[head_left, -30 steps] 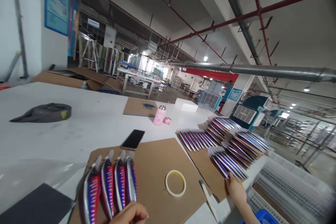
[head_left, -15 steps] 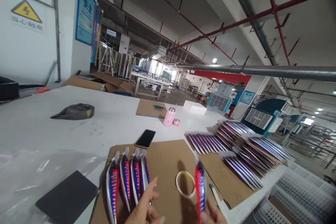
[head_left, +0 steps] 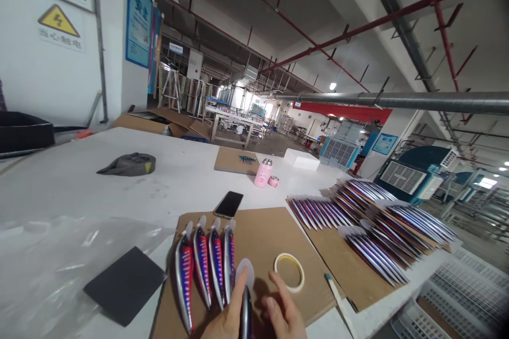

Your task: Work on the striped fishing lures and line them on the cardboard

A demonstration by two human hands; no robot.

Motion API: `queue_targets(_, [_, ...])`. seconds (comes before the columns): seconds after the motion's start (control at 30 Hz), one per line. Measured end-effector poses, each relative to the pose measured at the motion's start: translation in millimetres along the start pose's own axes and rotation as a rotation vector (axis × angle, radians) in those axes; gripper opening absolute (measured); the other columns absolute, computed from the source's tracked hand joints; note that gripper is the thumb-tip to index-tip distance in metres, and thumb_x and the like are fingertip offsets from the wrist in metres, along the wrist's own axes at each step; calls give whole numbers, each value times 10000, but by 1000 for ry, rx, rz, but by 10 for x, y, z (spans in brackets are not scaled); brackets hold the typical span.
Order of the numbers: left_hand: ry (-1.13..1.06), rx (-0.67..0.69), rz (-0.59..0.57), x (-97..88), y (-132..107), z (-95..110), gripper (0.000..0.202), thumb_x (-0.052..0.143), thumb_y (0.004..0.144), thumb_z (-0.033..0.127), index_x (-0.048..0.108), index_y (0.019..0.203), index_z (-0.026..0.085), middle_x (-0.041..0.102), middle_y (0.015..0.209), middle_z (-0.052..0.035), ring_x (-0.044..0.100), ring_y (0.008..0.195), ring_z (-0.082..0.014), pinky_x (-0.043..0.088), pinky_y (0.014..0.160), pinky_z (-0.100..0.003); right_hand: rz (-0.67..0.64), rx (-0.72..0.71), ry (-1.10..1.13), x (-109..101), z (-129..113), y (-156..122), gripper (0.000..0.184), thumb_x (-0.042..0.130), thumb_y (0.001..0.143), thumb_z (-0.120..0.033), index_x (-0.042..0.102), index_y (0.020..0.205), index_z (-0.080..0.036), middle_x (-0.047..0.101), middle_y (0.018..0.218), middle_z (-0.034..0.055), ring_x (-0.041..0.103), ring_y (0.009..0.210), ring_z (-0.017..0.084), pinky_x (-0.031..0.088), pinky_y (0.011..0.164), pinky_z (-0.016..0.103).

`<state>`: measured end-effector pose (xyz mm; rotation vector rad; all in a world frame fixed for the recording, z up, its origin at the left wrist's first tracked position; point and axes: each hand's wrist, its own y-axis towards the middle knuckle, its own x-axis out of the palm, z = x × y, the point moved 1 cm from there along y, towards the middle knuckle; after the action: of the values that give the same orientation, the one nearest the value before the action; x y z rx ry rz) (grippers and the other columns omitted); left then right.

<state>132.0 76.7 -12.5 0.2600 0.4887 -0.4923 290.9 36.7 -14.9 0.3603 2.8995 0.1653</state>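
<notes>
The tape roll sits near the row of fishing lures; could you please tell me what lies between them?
In the head view, a fishing lure held upright in the left hand stands between them, above the cardboard sheet.

Lower frame edge cuts off the left hand (head_left: 226,323), the right hand (head_left: 283,311) and the fishing lure (head_left: 245,315) between them, its body partly hidden by the fingers; overlapping lures (head_left: 397,225) in the stacked rows hide one another; small items (head_left: 247,159) on the distant cardboard sheet (head_left: 228,161) are too small to identify; the left edge cuts off the black container (head_left: 24,131).
</notes>
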Motion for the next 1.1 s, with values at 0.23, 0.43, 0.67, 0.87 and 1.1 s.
queue_targets(0.23, [253, -59, -113, -22, -9, 18, 631, 408, 832, 194, 256, 1443, 239, 598, 1263, -109, 657, 989, -274, 503, 877, -385, -239, -324, -122, 170, 10, 258, 245, 533, 850, -320, 718, 981, -226, 670, 1122, 78, 599, 1071, 240, 443, 947, 337])
queue_targets(0.43, [361, -121, -302, -209, -94, 232, 961, 614, 713, 375, 77, 1464, 106, 681, 1053, -191, 677, 821, -338, 517, 704, -408, -256, -164, -163, 237, -132, 153, 364, 471, 768, -66, 718, 978, -230, 720, 988, 37, 641, 950, 210, 470, 862, 311])
queue_targets(0.67, [91, -69, -12, -378, 33, 192, 667, 406, 801, 116, 230, 1434, 235, 674, 892, -23, 639, 842, -165, 459, 799, -276, -227, -35, -106, 216, -70, 139, 380, 521, 741, -86, 641, 1086, -191, 704, 1041, 66, 643, 993, 222, 482, 888, 347])
queue_targets(0.87, [132, 0, -113, -300, 45, 12, 646, 408, 784, 91, 341, 1386, 315, 660, 1002, -22, 620, 921, -165, 458, 838, -287, -286, -72, -149, 212, -94, 113, 560, 477, 697, -10, 563, 1201, -237, 689, 1030, 24, 637, 980, 186, 489, 875, 315])
queue_targets(1.1, [138, -13, -114, -306, 51, -11, 707, 428, 731, 56, 347, 1379, 329, 650, 1038, 1, 607, 890, -143, 446, 841, -251, -316, -94, -195, 187, -229, 119, 435, 492, 719, -57, 614, 1095, -237, 681, 943, 1, 627, 859, 178, 482, 804, 271])
